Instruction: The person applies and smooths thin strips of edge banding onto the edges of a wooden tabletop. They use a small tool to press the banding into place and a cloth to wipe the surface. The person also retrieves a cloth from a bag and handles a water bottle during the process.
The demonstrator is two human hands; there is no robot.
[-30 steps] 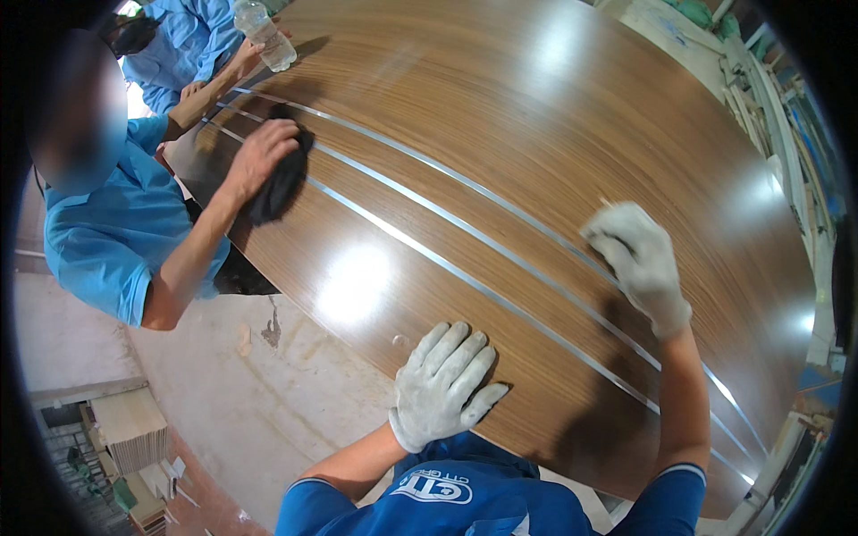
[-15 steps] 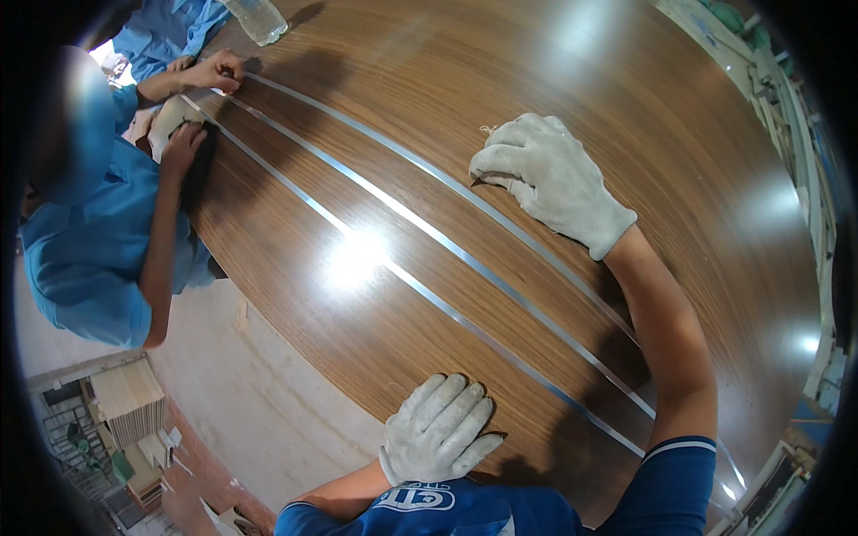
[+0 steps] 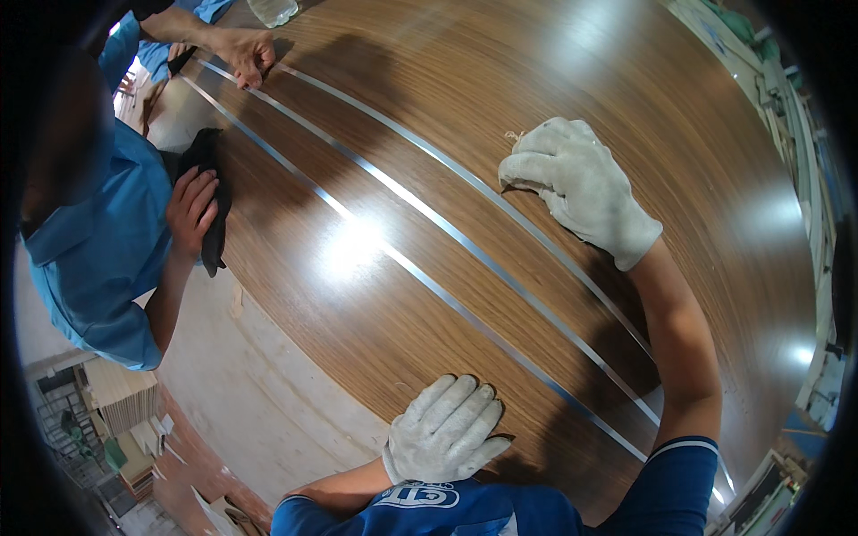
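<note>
A large wood-grain panel (image 3: 429, 277) carries three thin silvery strips running diagonally; the middle strip (image 3: 393, 186) lies between the upper strip (image 3: 447, 161) and the lower strip (image 3: 295, 170). My right hand (image 3: 581, 183), in a grey-white work glove, rests just beyond the upper strip with its fingers curled under. Whatever may be inside that grip is hidden. Loose threads stick out by its fingertips. My left hand (image 3: 447, 429), gloved likewise, lies flat on the panel's near edge, fingers stretched out and holding nothing.
At the left a person in a blue shirt (image 3: 107, 241) leans over the panel. One of their hands (image 3: 246, 55) pinches at the strips' far end; the other (image 3: 192, 207) rests on a black cloth (image 3: 214, 228). A clear plastic bottle (image 3: 273, 11) stands behind. Stacked boards (image 3: 121, 393) lie lower left.
My right hand has shifted slightly right and nearer along the upper strip. My left hand stays nearly still. The other person has moved nearer, one hand now on the black cloth.
</note>
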